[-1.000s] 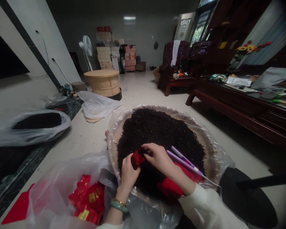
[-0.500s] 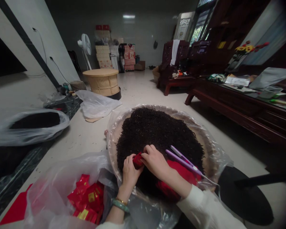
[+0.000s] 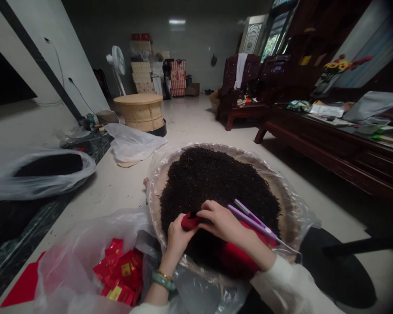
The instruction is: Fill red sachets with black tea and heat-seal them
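A small red packet (image 3: 189, 222) is in my left hand (image 3: 177, 237), whose fingers and thumb close around its left side. Its upper edge gapes, showing a dark opening. My right hand (image 3: 221, 222) meets the packet's right edge, fingers and thumb closed there; the fingertips are partly hidden. Beneath both hands lies a heap of dark, twisted dried leaves (image 3: 216, 174), like tea, in a wide round basket (image 3: 157, 192) lined with clear plastic. A purple hand-held sealer (image 3: 253, 220) with a cord rests on the right of the heap, beside red material (image 3: 239, 257) under my right forearm.
A clear plastic bag (image 3: 72, 248) at lower left holds several red packets (image 3: 124, 270). Another bag of dark contents (image 3: 49, 165) stands at left. A black round base (image 3: 337, 270) is at right, near a dark wooden table (image 3: 330, 148). A drum-shaped stool (image 3: 139, 113) stands behind.
The red packet has gone from looking closed to having its top spread apart. My right hand has shifted slightly right and down, and its fingers have moved along the packet's edge.
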`<state>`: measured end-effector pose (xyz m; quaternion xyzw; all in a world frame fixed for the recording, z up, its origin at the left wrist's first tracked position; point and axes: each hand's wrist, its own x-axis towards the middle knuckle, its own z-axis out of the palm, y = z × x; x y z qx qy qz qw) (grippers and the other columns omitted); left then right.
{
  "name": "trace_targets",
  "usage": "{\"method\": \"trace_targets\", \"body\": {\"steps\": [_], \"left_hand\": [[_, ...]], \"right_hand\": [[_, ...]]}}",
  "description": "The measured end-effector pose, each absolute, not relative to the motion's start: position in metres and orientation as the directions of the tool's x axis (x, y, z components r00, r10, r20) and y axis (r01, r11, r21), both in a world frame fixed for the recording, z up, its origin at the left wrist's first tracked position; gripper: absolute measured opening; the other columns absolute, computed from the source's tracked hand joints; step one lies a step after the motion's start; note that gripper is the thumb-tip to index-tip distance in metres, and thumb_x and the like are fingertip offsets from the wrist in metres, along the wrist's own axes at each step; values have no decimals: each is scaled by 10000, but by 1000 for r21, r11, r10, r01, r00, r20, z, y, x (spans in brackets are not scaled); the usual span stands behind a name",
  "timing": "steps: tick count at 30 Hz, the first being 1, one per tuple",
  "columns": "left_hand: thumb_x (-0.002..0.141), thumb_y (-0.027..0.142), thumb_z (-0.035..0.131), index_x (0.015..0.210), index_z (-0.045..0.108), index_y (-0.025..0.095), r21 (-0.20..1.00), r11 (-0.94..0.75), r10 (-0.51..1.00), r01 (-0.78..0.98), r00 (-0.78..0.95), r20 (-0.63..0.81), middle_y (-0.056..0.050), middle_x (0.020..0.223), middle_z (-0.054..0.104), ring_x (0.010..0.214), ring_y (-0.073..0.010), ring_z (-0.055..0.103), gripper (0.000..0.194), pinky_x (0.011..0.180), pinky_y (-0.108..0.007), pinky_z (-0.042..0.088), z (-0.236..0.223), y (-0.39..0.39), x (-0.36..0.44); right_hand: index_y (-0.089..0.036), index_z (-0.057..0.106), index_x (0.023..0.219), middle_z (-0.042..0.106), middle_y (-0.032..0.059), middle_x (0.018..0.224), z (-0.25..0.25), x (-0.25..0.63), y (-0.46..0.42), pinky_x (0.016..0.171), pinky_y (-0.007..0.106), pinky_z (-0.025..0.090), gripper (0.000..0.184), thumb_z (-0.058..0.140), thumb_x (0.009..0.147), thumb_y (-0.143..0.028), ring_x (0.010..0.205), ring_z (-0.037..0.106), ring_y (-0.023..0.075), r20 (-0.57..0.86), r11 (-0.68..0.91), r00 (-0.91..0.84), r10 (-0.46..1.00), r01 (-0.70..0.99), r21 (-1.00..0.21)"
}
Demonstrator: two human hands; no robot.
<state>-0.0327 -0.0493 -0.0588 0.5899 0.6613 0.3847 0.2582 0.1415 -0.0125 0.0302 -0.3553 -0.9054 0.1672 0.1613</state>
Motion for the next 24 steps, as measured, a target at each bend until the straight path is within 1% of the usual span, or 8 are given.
{"method": "trace_targets", "body": {"steps": [3,8,11,14,17,20,22,24], "left_hand": [[605,327,784,861,637,190,820,61,989,569,-146,28,5,717,674,677,-188,596,325,640,-261,416,-56,-50,-33],[529,301,828,923,648,159,924,-5,999,382,49,-15,19,749,672,675,-152,556,456,624,-223,417,-54,-52,-39],[532,289,827,853,671,151,908,-13,996,419,81,-23,34,697,651,650,-142,534,383,603,-214,396,-55,-52,-43],[566,259,801,795,680,149,899,-3,994,437,98,-44,39,674,645,650,-142,543,282,615,-217,403,-57,-53,-45],[530,239,818,850,679,145,944,10,983,330,171,-70,15,759,679,717,-163,582,361,672,-232,442,-57,-54,-42],[502,214,823,905,664,125,979,37,974,202,213,-81,-5,809,678,730,-163,575,442,679,-242,457,-56,-56,-36],[520,208,801,886,657,119,983,30,973,181,221,-71,6,771,651,689,-145,543,403,635,-229,440,-56,-56,-32],[536,218,783,813,652,126,972,-27,977,232,211,-24,17,736,616,670,-133,508,319,606,-216,413,-55,-56,-31]], "right_hand": [[-189,669,860,577,67,947,24,139,-8,745,306,482,47,625,850,-178,859,559,196,146,661,-680,719,604,-445],[-163,642,814,562,76,992,31,148,-2,779,296,476,89,588,878,-189,865,559,179,129,644,-724,678,500,-578],[-154,645,803,564,89,1001,43,157,-1,814,321,463,97,606,870,-213,935,538,208,75,664,-772,631,487,-568],[-155,652,793,568,91,992,51,161,-2,799,320,453,111,604,871,-218,925,523,207,38,687,-801,597,486,-541],[-159,658,782,574,88,990,53,156,-7,802,325,447,101,599,862,-177,912,524,203,24,719,-816,578,496,-486],[-168,676,807,587,87,1012,53,149,-13,809,318,458,117,581,876,-170,912,541,196,39,736,-829,558,472,-486],[-171,693,856,594,92,1027,55,147,-16,812,313,465,116,581,883,-183,927,549,198,59,745,-835,547,454,-489],[-175,706,897,601,94,1021,57,148,-18,813,313,468,120,589,882,-196,934,551,201,68,766,-852,519,429,-478]]}}
